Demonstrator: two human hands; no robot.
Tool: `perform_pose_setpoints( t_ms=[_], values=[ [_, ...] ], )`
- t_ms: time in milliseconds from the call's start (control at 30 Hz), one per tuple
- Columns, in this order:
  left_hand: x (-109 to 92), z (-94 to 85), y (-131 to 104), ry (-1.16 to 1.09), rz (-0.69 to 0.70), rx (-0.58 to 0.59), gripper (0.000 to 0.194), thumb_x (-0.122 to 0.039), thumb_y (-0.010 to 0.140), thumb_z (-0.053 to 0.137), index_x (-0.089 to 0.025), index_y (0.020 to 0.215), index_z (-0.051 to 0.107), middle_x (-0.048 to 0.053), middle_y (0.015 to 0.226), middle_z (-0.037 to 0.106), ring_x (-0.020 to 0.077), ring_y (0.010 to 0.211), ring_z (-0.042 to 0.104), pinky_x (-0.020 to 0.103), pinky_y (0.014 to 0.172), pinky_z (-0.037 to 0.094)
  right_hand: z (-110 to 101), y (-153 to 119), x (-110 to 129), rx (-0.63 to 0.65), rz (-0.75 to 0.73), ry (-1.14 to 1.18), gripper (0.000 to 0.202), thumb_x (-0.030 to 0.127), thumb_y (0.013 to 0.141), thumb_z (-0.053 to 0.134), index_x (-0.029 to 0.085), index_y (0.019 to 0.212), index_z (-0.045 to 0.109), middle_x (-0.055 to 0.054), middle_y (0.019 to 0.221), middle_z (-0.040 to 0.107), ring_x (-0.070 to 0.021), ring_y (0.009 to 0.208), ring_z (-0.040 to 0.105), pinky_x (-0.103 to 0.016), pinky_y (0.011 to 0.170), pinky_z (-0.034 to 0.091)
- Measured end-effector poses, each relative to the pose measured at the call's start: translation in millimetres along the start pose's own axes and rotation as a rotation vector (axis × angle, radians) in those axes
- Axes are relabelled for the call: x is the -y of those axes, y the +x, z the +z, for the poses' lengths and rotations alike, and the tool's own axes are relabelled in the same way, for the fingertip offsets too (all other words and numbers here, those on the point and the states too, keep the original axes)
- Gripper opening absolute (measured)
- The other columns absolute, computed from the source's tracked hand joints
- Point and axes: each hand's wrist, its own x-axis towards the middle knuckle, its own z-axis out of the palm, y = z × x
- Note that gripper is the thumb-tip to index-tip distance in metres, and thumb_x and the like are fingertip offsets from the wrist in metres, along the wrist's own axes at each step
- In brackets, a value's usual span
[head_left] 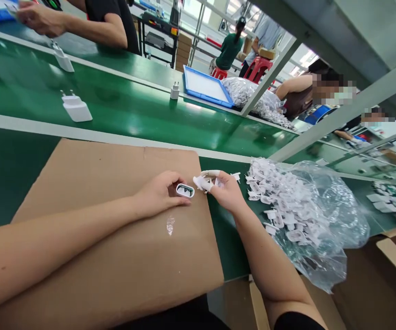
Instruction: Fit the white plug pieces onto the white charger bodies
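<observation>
Over the cardboard sheet (pixel 115 256), my left hand (pixel 161 192) grips a white charger housing (pixel 185 190). Its oval open end faces right and shows dark and metallic parts inside. Just to the right, my right hand (pixel 227 190) pinches a small white plug cover (pixel 203 183); white coverings sit on the thumb and a finger. A narrow gap separates cover and housing. More white pieces show within the right hand's curled fingers, partly hidden. To the right, a heap of white plug covers (pixel 287 201) lies on and beside a clear plastic bag (pixel 345 206).
Beyond the cardboard runs a green conveyor belt (pixel 122 110) with white chargers (pixel 77 107) on it. A blue tray (pixel 208 87) and another bag of white parts (pixel 256 98) stand across it. Metal posts (pixel 273 75) rise at right. Several co-workers are around; open cartons (pixel 366 279) are lower right.
</observation>
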Motion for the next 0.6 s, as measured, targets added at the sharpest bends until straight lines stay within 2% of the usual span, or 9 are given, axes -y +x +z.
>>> perform_pose_setpoints(
  t_ms=[67,133,267,367,467,600],
  values=[
    [-1.4,-1.9,0.2,-0.003,0.052,0.039,0.046,-0.052,0.07,0.08,-0.023,0.103,0.067,0.004,0.098,0.068,0.0232,0.09,0.063,0.036,0.079,0.052,3.4,-3.7,7.0,0.004,0.013,0.1,0.044,0.037,0.064,0.08,0.017,0.102,0.07,-0.006,0.09,0.073,-0.0166,0.074,0.064,-0.03,0.065,0.051],
    [-2.4,-3.1,0.6,0.023,0.103,0.061,0.041,-0.047,0.075,0.077,-0.025,0.108,0.068,0.003,0.098,0.068,0.0224,0.09,0.062,0.035,0.08,0.051,7.7,-9.9,13.0,-0.016,-0.022,0.101,0.042,0.038,0.065,0.079,0.018,0.101,0.07,-0.005,0.087,0.071,-0.0161,0.072,0.063,-0.029,0.062,0.05],
    [-2.5,-0.5,1.5,0.069,0.106,0.015,0.035,-0.049,0.076,0.074,-0.022,0.097,0.069,0.003,0.088,0.068,0.0217,0.084,0.06,0.033,0.076,0.048,16.0,-26.0,18.8,-0.047,-0.315,-0.208,0.024,0.024,0.078,0.068,0.021,0.101,0.073,-0.004,0.086,0.067,-0.015,0.071,0.06,-0.028,0.062,0.048],
    [-2.7,2.0,2.1,0.05,0.106,0.008,0.035,-0.051,0.076,0.073,-0.021,0.093,0.069,0.002,0.086,0.068,0.0214,0.083,0.06,0.033,0.075,0.047,19.3,-32.9,18.1,0.009,-0.494,-0.424,0.038,0.011,0.075,0.058,0.024,0.109,0.072,-0.005,0.095,0.065,-0.0155,0.076,0.061,-0.027,0.063,0.047],
    [-4.6,2.0,2.2,0.03,0.101,0.014,0.034,-0.052,0.077,0.07,-0.022,0.093,0.07,0.002,0.088,0.069,0.022,0.086,0.061,0.033,0.075,0.047,20.8,-32.9,16.1,0.058,-0.524,-0.462,0.048,0.006,0.072,0.055,0.024,0.114,0.07,-0.005,0.099,0.066,-0.0155,0.078,0.061,-0.027,0.064,0.048],
    [-7.3,0.3,1.5,0.028,0.095,0.028,0.034,-0.053,0.077,0.069,-0.022,0.09,0.071,0.002,0.087,0.07,0.0228,0.086,0.062,0.033,0.074,0.048,22.6,-30.5,13.8,0.046,-0.528,-0.459,0.046,0.007,0.074,0.057,0.025,0.114,0.07,-0.004,0.1,0.067,-0.0156,0.078,0.062,-0.026,0.066,0.05]
  ],
)
